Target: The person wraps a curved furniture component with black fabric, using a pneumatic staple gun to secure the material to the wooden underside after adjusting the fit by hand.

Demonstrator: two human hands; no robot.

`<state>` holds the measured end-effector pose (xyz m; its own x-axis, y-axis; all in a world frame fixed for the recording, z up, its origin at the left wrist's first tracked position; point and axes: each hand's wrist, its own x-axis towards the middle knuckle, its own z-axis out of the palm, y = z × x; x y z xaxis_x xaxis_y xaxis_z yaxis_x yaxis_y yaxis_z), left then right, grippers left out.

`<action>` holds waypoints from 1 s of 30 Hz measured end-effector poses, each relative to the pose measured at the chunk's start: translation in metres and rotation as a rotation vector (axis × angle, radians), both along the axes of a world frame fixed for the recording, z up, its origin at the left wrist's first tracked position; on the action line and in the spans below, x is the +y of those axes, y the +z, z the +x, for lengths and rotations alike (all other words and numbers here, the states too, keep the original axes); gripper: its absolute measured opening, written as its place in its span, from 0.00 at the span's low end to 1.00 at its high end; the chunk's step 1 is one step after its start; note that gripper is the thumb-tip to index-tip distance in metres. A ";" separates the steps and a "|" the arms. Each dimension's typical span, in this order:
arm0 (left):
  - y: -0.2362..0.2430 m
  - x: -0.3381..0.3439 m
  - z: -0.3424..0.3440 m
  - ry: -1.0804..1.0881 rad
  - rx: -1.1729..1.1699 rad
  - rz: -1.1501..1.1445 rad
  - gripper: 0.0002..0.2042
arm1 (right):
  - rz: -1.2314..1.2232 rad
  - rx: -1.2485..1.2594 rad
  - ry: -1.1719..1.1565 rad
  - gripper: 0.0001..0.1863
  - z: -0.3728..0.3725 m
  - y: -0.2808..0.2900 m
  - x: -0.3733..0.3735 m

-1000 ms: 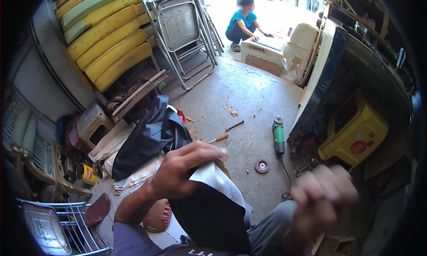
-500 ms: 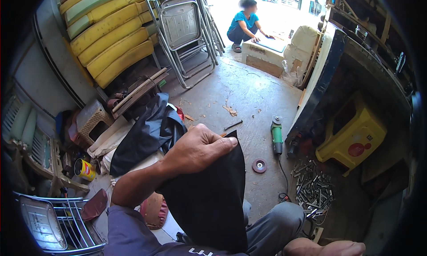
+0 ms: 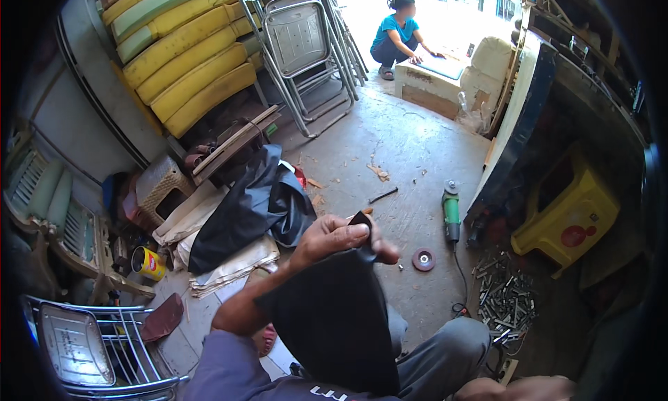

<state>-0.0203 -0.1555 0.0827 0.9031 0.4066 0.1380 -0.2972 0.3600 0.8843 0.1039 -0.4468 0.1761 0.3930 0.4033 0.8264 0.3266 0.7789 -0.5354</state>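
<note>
My left hand (image 3: 334, 237) pinches the upper corner of a black piece of fabric (image 3: 330, 321), thumb on the near side and a fingertip showing beyond the folded corner. The sheet hangs from that grip down over my lap, its lower end reaching the bottom of the picture. Low at the right, beside my grey-trousered knee (image 3: 452, 349), my right hand (image 3: 532, 388) is smeared by motion and cut off by the edge, so its fingers cannot be read.
Ahead on the floor lie a green angle grinder (image 3: 451, 209), a round disc (image 3: 424, 260) and a pile of metal pieces (image 3: 506, 296). Black sheeting (image 3: 254, 209) covers folded cloth at left. Folding chairs (image 3: 298, 46) and a yellow stool (image 3: 574, 209) stand around. A person (image 3: 398, 35) squats beyond.
My left hand has come lower and nearer, and its fingers have shifted so the fabric corner folds over. My right hand has blurred with movement. The whole view has turned slightly left.
</note>
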 end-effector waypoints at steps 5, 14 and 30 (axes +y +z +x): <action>-0.008 -0.024 0.003 0.261 0.063 -0.175 0.14 | 0.239 -0.011 0.097 0.19 -0.021 -0.059 0.057; -0.019 -0.034 0.007 0.392 -0.105 -0.395 0.11 | -0.596 -0.207 -0.320 0.25 -0.037 -0.107 0.124; -0.037 -0.033 -0.005 0.274 -0.280 -0.259 0.11 | -0.705 -0.020 -0.119 0.15 -0.034 -0.109 0.138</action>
<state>-0.0248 -0.1887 0.0453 0.6999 0.6783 0.2236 -0.6266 0.4330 0.6479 0.0701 -0.3091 0.0668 0.4550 0.7995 0.3921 0.4025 0.2081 -0.8914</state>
